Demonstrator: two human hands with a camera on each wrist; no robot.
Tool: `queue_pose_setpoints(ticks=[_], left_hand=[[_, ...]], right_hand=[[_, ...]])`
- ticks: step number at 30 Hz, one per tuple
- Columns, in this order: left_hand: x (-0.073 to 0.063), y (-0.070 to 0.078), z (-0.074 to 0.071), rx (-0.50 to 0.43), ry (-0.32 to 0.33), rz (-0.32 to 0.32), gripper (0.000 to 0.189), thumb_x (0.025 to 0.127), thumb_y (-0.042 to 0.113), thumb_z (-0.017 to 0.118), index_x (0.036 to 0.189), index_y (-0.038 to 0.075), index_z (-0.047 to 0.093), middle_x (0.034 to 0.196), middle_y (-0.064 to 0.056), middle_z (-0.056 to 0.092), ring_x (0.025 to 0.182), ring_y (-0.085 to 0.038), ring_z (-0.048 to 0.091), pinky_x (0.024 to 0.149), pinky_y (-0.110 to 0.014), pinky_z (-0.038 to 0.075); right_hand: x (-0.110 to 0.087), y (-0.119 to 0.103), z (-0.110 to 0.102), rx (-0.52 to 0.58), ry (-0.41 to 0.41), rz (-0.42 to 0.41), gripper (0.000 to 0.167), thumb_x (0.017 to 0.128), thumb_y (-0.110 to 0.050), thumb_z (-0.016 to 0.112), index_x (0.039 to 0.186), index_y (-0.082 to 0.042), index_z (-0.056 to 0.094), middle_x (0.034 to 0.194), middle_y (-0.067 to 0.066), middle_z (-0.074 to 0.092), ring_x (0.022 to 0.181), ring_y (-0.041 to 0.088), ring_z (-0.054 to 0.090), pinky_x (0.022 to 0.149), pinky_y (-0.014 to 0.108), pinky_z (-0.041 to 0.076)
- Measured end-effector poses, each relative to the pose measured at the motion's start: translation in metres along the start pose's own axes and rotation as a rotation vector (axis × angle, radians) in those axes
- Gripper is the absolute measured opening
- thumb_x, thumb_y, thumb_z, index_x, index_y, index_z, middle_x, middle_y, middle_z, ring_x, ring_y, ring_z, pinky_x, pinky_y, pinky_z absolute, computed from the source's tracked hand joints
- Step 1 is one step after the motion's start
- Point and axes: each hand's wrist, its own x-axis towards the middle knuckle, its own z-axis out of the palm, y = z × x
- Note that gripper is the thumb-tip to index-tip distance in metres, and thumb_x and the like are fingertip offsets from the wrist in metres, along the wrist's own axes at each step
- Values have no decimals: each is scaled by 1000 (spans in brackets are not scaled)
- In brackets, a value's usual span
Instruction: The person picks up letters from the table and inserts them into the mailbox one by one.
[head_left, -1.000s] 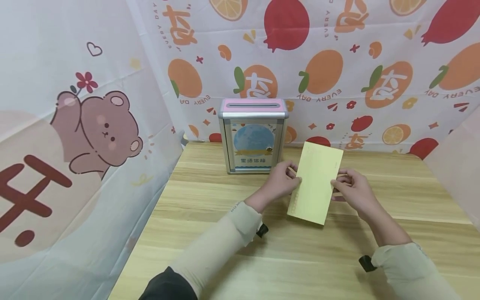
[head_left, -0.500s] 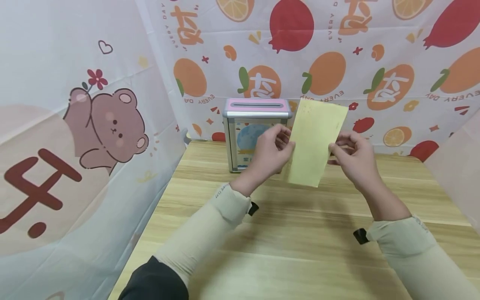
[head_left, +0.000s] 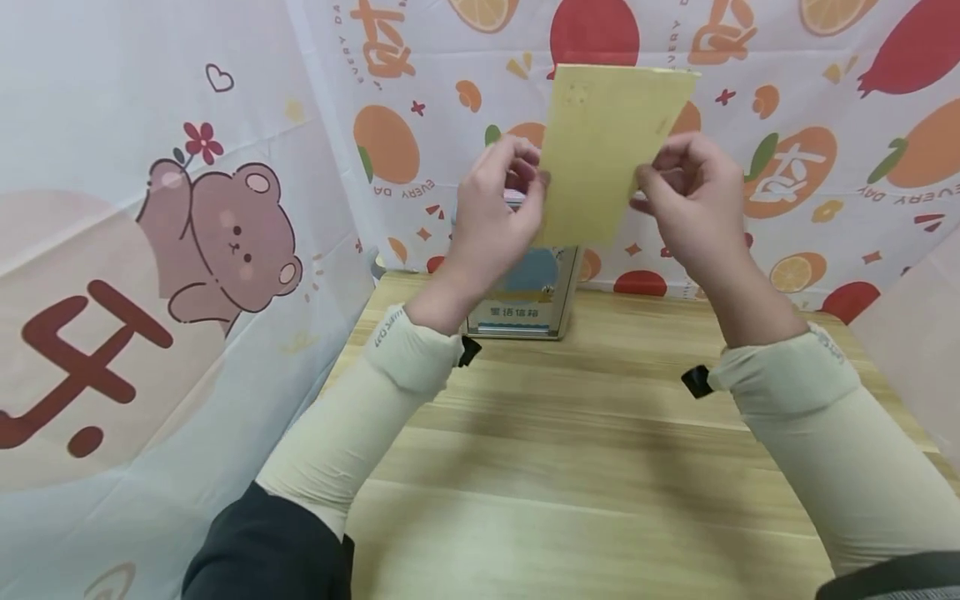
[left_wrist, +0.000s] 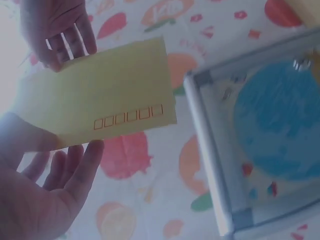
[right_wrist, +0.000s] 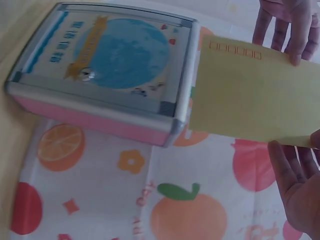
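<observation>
A yellow envelope (head_left: 592,158) is held up in the air by its two long edges, tilted slightly. My left hand (head_left: 491,208) pinches its left edge between thumb and fingers. On the opposite edge, my right hand (head_left: 697,204) pinches it the same way. A row of small red boxes is printed on the envelope (left_wrist: 125,95) near one end, as the left wrist view shows. Behind the left hand stands a mailbox (head_left: 517,321) with a metal frame; its top is mostly hidden in the head view. The right wrist view shows its pink top (right_wrist: 90,117).
The mailbox stands at the back of a wooden table (head_left: 570,467). A fruit-printed cloth (head_left: 810,275) hangs directly behind it, and a bear-printed cloth (head_left: 217,242) hangs on the left side.
Both hands have raised the envelope from low over the table to above the mailbox's height, shifting slightly left. The envelope now covers part of the mailbox in the head view.
</observation>
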Motion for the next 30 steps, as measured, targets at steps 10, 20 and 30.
queue_pose_setpoints(ticks=[10, 20, 30], left_hand=[[20, -26, -25, 69, 48, -46, 11, 106, 3, 56, 114, -2, 60, 104, -11, 61, 97, -17, 64, 79, -22, 55], [35, -52, -27, 55, 75, -114, 11, 105, 6, 57, 113, -1, 61, 102, -6, 60, 91, -11, 62, 81, -22, 57], [39, -74, -20, 14, 102, -146, 8, 103, 2, 59, 108, -1, 63, 102, -10, 65, 88, -12, 66, 84, -26, 59]], right_hand=[[31, -2, 40, -81, -16, -36, 11, 100, -4, 65, 100, -14, 69, 100, -2, 67, 91, 19, 70, 80, 22, 63], [54, 11, 61, -173, 17, -35, 12, 102, -10, 65, 111, -5, 70, 97, -7, 65, 89, 14, 66, 80, 18, 60], [56, 32, 69, -149, 0, -6, 6, 102, -10, 64, 105, -11, 69, 94, -5, 64, 88, 15, 66, 78, 23, 62]])
